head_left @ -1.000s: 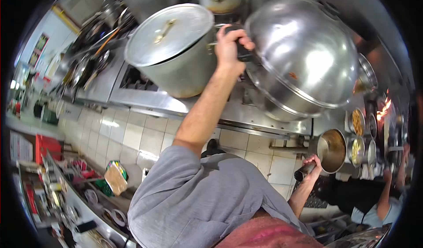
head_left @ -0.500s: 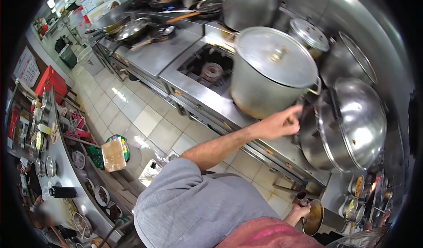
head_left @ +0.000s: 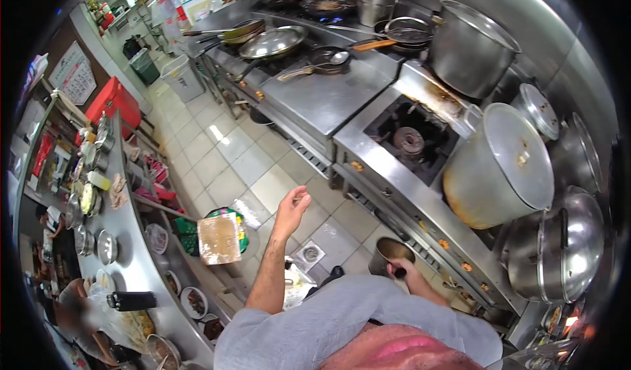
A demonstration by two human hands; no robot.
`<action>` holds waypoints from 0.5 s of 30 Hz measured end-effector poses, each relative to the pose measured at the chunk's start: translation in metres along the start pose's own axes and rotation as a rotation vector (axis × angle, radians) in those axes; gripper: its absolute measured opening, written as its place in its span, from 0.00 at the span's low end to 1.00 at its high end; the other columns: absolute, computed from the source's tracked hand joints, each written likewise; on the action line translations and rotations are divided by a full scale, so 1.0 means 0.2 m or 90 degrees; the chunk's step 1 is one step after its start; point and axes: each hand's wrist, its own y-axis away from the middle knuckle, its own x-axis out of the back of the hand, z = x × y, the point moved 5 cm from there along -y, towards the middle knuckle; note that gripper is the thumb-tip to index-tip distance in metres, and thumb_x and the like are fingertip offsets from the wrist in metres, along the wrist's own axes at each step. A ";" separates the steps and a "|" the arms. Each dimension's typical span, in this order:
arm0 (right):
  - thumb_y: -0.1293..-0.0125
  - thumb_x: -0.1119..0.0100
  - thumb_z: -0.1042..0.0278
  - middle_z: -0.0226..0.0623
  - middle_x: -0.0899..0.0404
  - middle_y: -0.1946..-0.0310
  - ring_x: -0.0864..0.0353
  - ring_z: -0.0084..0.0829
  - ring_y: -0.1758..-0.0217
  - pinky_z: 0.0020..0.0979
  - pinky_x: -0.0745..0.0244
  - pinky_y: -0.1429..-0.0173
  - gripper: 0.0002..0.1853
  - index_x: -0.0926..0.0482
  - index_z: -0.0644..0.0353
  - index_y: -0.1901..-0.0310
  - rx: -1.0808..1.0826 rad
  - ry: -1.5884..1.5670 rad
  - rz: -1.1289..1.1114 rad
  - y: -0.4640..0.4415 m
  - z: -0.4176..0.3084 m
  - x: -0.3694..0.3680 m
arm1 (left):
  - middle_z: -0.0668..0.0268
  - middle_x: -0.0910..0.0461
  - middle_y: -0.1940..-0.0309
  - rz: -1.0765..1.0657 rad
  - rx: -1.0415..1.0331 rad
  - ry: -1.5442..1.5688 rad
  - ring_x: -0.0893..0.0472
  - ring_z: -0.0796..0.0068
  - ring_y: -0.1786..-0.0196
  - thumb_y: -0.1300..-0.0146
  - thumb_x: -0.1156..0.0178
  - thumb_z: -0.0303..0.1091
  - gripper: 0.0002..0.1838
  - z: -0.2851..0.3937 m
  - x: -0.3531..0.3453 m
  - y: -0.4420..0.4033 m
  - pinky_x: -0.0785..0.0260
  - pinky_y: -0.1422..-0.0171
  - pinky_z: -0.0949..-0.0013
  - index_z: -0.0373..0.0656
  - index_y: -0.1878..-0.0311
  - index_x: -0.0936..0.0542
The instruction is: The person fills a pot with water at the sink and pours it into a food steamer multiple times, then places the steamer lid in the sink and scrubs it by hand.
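My left hand [head_left: 292, 211] is raised over the tiled floor, with nothing in it and its fingers loosely bent and apart. Lower right of it, my right hand [head_left: 402, 276] grips the handle of a deep metal saucepan [head_left: 384, 254], which hangs beside the stove front. The saucepan's inside looks brownish, and its contents cannot be made out. To the right, a large lidded stockpot [head_left: 483, 172] stands on the range, beside a gas burner [head_left: 409, 141]. A big steel pot with a domed cover [head_left: 578, 245] sits nearer to me.
Along the stove [head_left: 309, 97] are a covered wok [head_left: 273, 42], a small frying pan [head_left: 328, 59] and another tall pot [head_left: 470, 51]. On the left runs a steel counter [head_left: 128, 238] with bowls. A cardboard piece [head_left: 219, 240] and a floor drain [head_left: 310, 255] lie low ahead. Another person [head_left: 82, 311] is at the far left.
My left hand has swung left, away from the stockpot, to over the floor. The saucepan in my right hand has come forward beside the stove. My view has turned left along the aisle.
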 end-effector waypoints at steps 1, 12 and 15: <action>0.46 0.46 0.72 0.38 0.29 0.82 0.26 0.33 0.75 0.33 0.28 0.72 0.07 0.29 0.61 0.79 -0.226 -0.298 0.152 -0.30 0.14 0.02 | 0.65 0.25 0.61 0.009 0.004 -0.013 0.25 0.79 0.63 0.40 0.43 0.38 0.20 -0.01 0.09 0.03 0.31 0.60 0.75 0.37 0.47 0.30; 0.44 0.45 0.70 0.35 0.26 0.83 0.25 0.28 0.83 0.27 0.26 0.74 0.07 0.28 0.61 0.76 -0.290 0.095 -0.223 -1.15 -0.76 -1.35 | 0.68 0.25 0.64 0.161 0.106 0.061 0.25 0.81 0.65 0.39 0.44 0.38 0.19 -0.29 0.58 0.08 0.33 0.62 0.76 0.37 0.48 0.29; 0.44 0.44 0.69 0.35 0.24 0.77 0.24 0.27 0.75 0.28 0.25 0.69 0.06 0.27 0.62 0.72 -0.283 0.107 -0.243 -1.27 -0.96 -1.57 | 0.67 0.24 0.64 0.160 0.120 0.058 0.25 0.80 0.65 0.40 0.43 0.39 0.17 -0.37 0.69 -0.09 0.34 0.61 0.75 0.37 0.52 0.27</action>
